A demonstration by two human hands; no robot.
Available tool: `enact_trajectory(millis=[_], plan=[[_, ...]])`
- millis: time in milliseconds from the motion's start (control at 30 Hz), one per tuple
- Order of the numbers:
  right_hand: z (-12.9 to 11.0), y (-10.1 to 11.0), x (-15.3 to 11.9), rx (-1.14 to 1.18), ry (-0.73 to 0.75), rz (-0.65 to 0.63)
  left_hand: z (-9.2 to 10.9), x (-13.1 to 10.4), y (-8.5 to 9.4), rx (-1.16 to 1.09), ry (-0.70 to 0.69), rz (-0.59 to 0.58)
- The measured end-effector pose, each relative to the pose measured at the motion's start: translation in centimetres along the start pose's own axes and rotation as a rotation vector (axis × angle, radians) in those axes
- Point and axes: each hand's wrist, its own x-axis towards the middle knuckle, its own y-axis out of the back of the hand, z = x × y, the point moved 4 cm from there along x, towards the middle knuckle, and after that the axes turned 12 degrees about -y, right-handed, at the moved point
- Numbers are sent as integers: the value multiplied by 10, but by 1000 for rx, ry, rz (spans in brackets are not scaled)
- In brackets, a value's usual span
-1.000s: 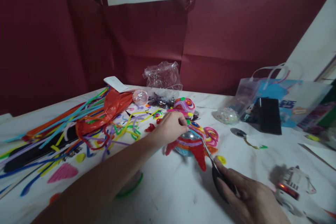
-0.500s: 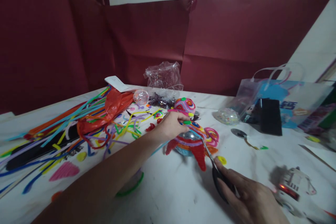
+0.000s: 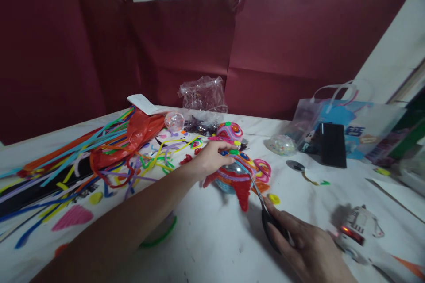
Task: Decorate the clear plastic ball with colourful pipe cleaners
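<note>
On the white table sits a round, fish-like craft (image 3: pixel 237 177), a clear ball wrapped in coloured pipe cleaners, with a red pointed fin and pink loops on its right side. My left hand (image 3: pixel 212 157) reaches over its left top, fingers closed on the craft's upper edge; what the fingertips pinch is partly hidden. In my right hand (image 3: pixel 303 243) is a pair of scissors (image 3: pixel 274 225) with black handles. Their blades point up and left, tips at the craft's right side by the purple and red strips. Just behind stands a pink swirled piece (image 3: pixel 229 131) with a green dot.
Many loose pipe cleaners (image 3: pixel 79 150) and a red plastic bag (image 3: pixel 142 130) cover the left side. Behind are a clear ball (image 3: pixel 174 121) and a crinkled clear bag (image 3: pixel 204 95). To the right stand a black phone-like slab (image 3: pixel 333 146), a carrier bag (image 3: pixel 368 128) and a small white device (image 3: pixel 355 232).
The whole view has shifted slightly, so things appear further left. My hands keep nearly the same hold on the craft and the scissors, whose tips remain at its right side.
</note>
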Motion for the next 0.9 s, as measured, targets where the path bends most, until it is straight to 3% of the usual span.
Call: enact_trajectory(millis=[300, 533, 733, 900], plan=[[3, -4, 0, 17, 1, -1, 11, -1, -2, -6, 67, 37], [3, -3, 0, 18, 3, 9, 7, -2, -3, -44, 66, -4], [2, -3, 0, 22, 3, 27, 2, 0, -1, 90, 41, -3], [2, -2, -1, 47, -31, -26, 1, 0, -1, 90, 42, -7]])
